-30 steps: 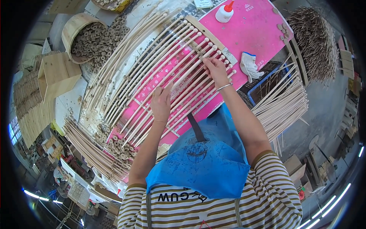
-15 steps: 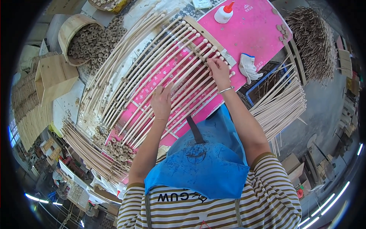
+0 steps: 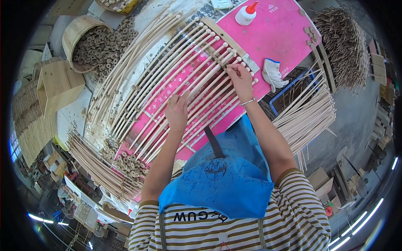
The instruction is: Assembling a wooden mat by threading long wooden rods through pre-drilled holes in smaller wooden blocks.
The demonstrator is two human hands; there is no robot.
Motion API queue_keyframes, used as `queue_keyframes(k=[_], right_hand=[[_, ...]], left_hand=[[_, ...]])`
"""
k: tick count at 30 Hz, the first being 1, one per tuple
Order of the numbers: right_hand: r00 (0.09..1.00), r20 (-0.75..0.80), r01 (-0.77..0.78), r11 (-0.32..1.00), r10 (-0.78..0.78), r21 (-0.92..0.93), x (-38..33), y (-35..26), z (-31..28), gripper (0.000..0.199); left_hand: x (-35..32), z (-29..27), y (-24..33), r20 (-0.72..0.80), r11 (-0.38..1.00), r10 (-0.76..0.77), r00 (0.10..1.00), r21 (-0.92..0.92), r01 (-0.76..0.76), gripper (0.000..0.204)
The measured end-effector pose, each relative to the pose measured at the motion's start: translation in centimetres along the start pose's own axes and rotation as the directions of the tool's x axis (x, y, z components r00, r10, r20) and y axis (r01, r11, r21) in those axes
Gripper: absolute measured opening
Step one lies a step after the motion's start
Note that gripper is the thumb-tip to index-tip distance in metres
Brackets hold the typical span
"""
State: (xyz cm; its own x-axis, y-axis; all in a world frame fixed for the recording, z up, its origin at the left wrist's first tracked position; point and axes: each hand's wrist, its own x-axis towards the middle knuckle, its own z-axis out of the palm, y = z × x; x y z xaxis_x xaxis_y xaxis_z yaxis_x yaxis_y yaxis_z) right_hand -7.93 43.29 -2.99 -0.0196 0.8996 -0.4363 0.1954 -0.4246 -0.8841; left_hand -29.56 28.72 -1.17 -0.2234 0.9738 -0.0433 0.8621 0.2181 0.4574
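A row of pale wooden sticks with ball ends (image 3: 197,60) lies slanting across a wooden rack (image 3: 225,37) on the pink table top. My left hand (image 3: 177,112) is closed with its fingertips on one of the sticks, around mid-length. Nearer the ball ends, my right hand (image 3: 240,83) has its thumb and fingers pinched together at a stick; the exact grip is partly hidden by the fingers. Several sticks at the row's left carry small brown rings (image 3: 136,88) toward their lower ends.
Brown wooden rings fill a tipped wooden bucket (image 3: 70,39) and spill beside it. On the pink board (image 3: 276,31) stand a white glue bottle with a red cap (image 3: 246,16) and a white glove (image 3: 273,75). Stick bundles (image 3: 307,121) lie to the right, beside a blue crate (image 3: 276,102).
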Motion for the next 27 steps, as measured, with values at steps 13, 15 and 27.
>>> queue_keyframes(k=[13, 15, 27], right_hand=[[0.825, 0.32, 0.545, 0.504, -0.466, -0.67, 2.1, -2.1, -0.1, 0.035], [0.804, 0.334, 0.57, 0.48, -0.492, -0.666, 2.3, -2.2, -0.1, 0.034], [0.814, 0.328, 0.56, 0.497, -0.48, -0.663, 2.5, -1.8, 0.3, 0.034]], left_hand=[[0.0, -0.4, 0.2, 0.007, 1.0, 0.002, 1.0, -0.013, -0.002, 0.036], [0.1, -0.6, 0.2, 0.005, 1.0, 0.002, 1.0, -0.017, -0.002, 0.036], [-0.2, -0.1, -0.5, 0.002, 1.0, 0.006, 1.0, 0.006, -0.006, 0.035]])
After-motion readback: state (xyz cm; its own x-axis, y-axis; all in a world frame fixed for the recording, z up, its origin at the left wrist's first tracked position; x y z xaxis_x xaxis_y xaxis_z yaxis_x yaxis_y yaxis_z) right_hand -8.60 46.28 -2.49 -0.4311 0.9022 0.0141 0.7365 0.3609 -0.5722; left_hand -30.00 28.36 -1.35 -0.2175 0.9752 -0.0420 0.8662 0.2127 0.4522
